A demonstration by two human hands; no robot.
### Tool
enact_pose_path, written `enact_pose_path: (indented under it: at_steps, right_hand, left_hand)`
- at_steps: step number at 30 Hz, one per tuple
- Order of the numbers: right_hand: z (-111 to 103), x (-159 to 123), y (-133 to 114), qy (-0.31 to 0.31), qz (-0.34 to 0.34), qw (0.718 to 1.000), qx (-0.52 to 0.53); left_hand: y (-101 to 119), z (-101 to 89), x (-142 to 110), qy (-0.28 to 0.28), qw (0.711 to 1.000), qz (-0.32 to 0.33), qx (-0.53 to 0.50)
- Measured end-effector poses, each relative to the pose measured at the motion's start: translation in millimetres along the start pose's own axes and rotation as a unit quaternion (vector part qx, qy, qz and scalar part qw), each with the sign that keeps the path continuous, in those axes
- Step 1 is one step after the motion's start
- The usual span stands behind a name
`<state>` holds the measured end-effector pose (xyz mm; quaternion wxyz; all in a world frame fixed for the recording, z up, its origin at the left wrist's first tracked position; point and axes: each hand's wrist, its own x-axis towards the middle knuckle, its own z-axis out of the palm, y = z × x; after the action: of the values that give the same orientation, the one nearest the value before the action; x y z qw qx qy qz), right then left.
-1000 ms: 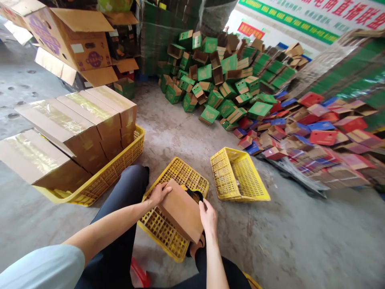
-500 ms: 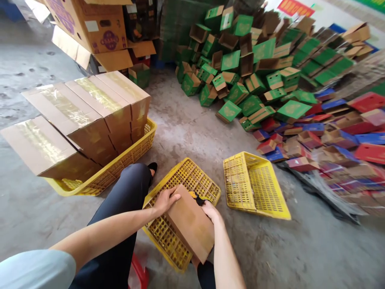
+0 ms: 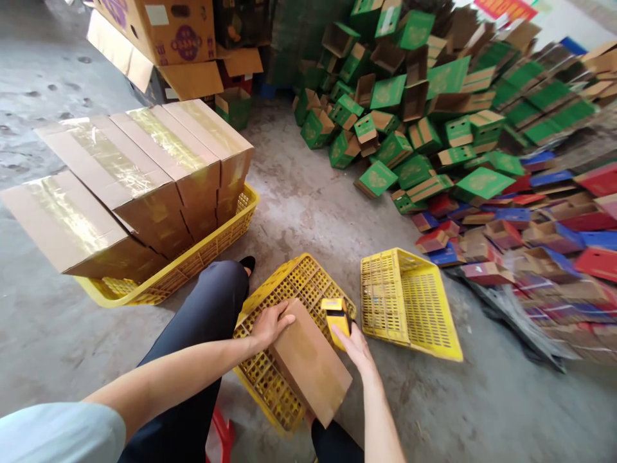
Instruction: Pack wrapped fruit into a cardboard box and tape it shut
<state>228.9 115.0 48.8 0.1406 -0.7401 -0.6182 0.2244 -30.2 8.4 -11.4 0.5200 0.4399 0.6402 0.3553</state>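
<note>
A brown cardboard box (image 3: 311, 360) rests tilted on an upturned yellow plastic crate (image 3: 260, 379) between my knees. My left hand (image 3: 270, 326) grips the box's upper left edge, thumb lying on its top face. In my right hand (image 3: 355, 347) is a yellow and black tape dispenser (image 3: 336, 318), held just right of the box and apart from it. My right fingers wrap the dispenser's handle, which is mostly hidden.
Several taped cardboard boxes (image 3: 139, 151) stand in a yellow crate (image 3: 193, 267) at left. Another yellow crate (image 3: 431, 308) lies on the floor at right. Piles of green boxes (image 3: 385, 148) and red and blue boxes (image 3: 511, 231) fill the far right. A red stool (image 3: 222, 434) shows below me.
My right hand has drawn the tape dispenser away from the box's far side and turned it, so its yellow body now shows. My left hand stays on the box. The camera view has shifted slightly.
</note>
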Motion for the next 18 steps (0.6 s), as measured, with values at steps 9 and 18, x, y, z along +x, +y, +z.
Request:
enact_pose_path:
  at_steps: [9, 18]
  right_hand:
    - [-64.7, -49.8, -31.8, -0.290, 0.035, 0.937, 0.190]
    - [-24.5, -72.3, -40.2, -0.351, 0.008, 0.916, 0.193]
  left_hand:
    - [5.2, -4.3, -5.0, -0.012, 0.999, -0.007, 0.029]
    - [3.6, -7.1, -3.7, -0.016, 1.000, 0.006, 0.001]
